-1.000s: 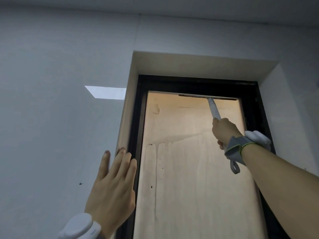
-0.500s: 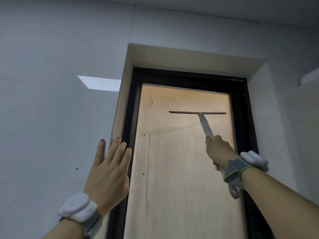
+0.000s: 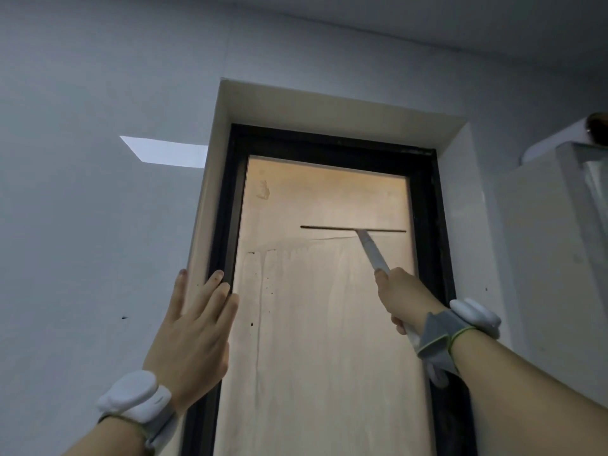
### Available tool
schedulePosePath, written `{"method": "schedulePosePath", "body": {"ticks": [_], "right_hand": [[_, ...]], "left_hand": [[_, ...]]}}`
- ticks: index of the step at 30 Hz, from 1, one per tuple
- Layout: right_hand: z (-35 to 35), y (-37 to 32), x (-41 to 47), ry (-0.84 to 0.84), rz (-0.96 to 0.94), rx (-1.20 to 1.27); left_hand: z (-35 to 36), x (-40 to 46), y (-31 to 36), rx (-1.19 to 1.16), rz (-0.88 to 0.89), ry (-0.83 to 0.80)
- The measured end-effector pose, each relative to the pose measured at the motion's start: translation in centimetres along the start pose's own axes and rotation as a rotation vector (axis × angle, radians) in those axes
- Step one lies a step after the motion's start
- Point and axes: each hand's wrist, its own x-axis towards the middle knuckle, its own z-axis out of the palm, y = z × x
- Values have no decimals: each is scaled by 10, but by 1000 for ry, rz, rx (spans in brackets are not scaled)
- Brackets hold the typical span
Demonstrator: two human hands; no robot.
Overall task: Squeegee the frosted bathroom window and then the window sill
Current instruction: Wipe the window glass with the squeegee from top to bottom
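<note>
Squeegee (image 3: 365,236) handle gripped by right hand (image 3: 403,296), fingers probably underneath.

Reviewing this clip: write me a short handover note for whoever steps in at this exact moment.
Right hand: grip closed round the squeegee handle, blade level on the right half of the frosted window, in its upper part.
Left hand: open, fingers straight, flat against the left reveal and black frame.
Done: nothing I can call finished; glass above the blade looks smoother.
Left: drip streaks run down the left side below blade level; continue down, then cover the left half. The sill is out of view and not started as far as this shows.
</note>
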Motion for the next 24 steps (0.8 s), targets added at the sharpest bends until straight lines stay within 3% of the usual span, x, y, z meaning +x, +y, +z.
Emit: {"method": "schedulePosePath", "body": {"ticks": [12,24], "right_hand": [[-12,-43,71,173,-201,-82],[-19,-60,98,152,-179,0]], "left_hand": [[2,3,3,14,-68,-36],[0,1,5,33,-86,-44]]}}
